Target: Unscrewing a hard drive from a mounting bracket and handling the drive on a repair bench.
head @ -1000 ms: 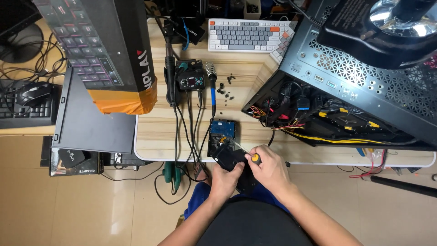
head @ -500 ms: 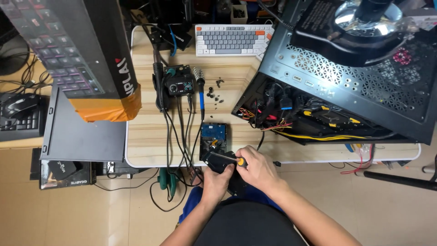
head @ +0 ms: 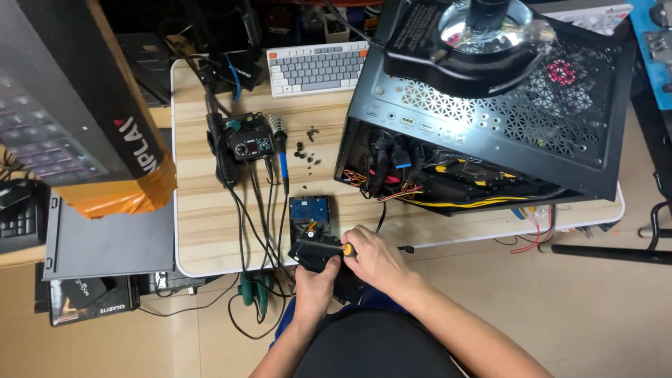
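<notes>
**Screwdriver and black part held at the desk's near edge**

The wooden desk (head: 210, 224) fills most of my view, pale and grained, with its near edge just above my lap. On its right side lies the biggest thing here, an open black computer case (head: 490, 133) tipped on its side, perforated panel up, with yellow, red and black wires (head: 448, 189) spilling from its open face. A round magnifier lamp (head: 483, 28) hangs over the case. At the far left a tall dark box with an orange band (head: 84, 140) leans into view, and a grey flat panel (head: 105, 238) lies below it. A white and grey keyboard with orange corner keys (head: 318, 66) sits at the back of the desk. Left of centre stands a small black soldering station (head: 248, 143), its cables running down toward me, with a blue-handled iron (head: 281, 150) beside it and a few loose dark screws (head: 308, 147) scattered just to the right.

Near the front edge lies a hard drive (head: 310, 213), circuit side up. Just below it, over the desk's edge, my left hand (head: 315, 283) is closed around a small black part (head: 315, 250), gripping it from beneath. My right hand (head: 378, 259) is clenched on a screwdriver with a yellow-orange handle (head: 346, 249), its end against the black part.
</notes>
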